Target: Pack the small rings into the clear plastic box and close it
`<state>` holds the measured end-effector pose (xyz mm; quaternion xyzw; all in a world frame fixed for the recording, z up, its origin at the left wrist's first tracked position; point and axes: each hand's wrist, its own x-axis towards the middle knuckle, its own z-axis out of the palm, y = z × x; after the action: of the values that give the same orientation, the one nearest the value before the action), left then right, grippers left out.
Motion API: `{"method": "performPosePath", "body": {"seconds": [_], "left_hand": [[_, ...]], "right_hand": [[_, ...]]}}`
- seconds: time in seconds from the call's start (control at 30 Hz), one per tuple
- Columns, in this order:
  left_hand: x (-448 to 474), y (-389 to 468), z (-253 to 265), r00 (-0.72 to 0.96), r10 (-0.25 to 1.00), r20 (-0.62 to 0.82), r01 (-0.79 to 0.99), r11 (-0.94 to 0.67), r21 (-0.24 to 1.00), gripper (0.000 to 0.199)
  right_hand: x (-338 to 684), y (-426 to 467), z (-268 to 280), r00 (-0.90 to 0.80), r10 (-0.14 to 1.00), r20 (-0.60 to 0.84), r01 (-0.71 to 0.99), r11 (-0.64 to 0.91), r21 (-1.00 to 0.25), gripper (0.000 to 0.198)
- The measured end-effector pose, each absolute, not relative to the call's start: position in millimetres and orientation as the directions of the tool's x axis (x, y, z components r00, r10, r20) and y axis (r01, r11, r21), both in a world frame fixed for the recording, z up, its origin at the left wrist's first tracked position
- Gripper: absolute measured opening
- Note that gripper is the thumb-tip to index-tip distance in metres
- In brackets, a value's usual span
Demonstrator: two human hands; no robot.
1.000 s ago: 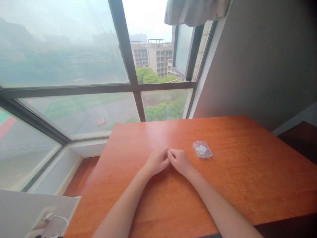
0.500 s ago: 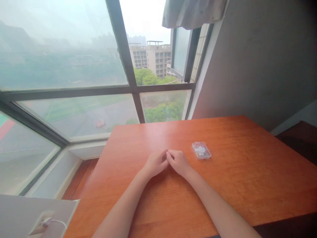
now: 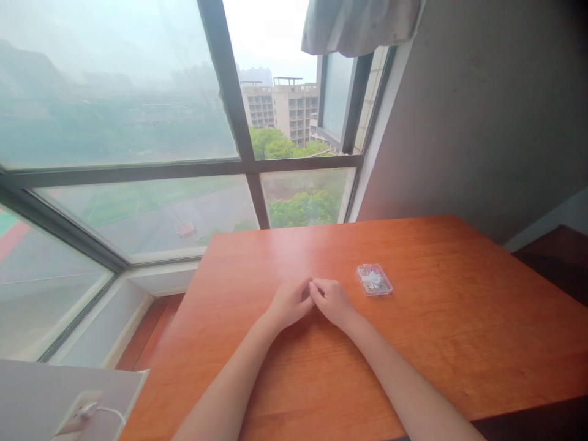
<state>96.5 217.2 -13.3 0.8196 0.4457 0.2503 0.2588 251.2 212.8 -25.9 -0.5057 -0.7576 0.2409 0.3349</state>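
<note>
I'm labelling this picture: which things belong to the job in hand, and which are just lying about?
Job in hand, seemingly:
left hand and right hand, touching each other
clear box, untouched, nearest the right hand

Just around:
wooden table
curtain
white plug

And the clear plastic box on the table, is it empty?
Not empty: small pieces, some whitish, show through the clear box; how full, I cannot tell.
</note>
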Motion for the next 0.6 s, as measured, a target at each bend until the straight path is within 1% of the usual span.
{"method": "performPosePath", "body": {"seconds": [0.6], "left_hand": [[96.7, 217.1, -15.0, 0.471, 0.863, 0.186, 0.605, -0.469, 0.644, 0.009]], "right_hand": [[250.9, 213.6, -28.6, -0.273, 0.927, 0.258, 0.604, 0.374, -0.704, 0.034]]}}
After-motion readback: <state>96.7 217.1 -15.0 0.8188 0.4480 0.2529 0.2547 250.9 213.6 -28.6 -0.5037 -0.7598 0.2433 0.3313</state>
